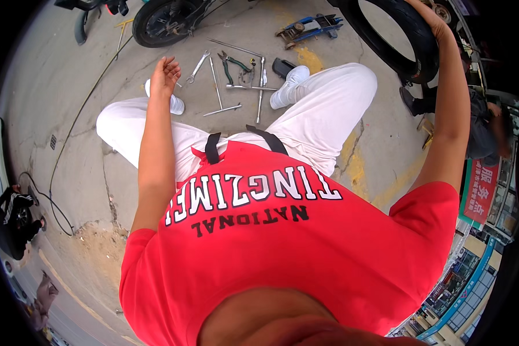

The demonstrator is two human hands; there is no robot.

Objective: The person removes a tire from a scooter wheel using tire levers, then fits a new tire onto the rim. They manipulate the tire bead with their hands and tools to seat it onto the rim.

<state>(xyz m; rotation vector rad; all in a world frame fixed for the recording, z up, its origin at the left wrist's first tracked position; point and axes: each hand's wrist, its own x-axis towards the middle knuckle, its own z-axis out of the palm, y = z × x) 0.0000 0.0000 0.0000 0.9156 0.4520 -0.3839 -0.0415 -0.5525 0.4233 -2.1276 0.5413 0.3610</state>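
Note:
Up at the right, my right hand [433,21] grips the outer edge of a black tire [425,57] that stands tilted beside my right knee. My left hand [166,75] hangs over the ground near my left shoe, its fingers loosely apart and holding nothing. On the concrete between my feet lie a combination wrench [199,67], green-handled pliers [227,67], a T-handle wrench [216,83] and a cross-shaped wrench [260,92]. A small dark case-like object [282,67] rests by my right shoe.
A motorcycle wheel [145,26] stands ahead at the upper left, and a blue floor jack [311,27] sits ahead on the ground. A long dark hose [82,104] runs along the left. Other people [483,135] are at the right and far left.

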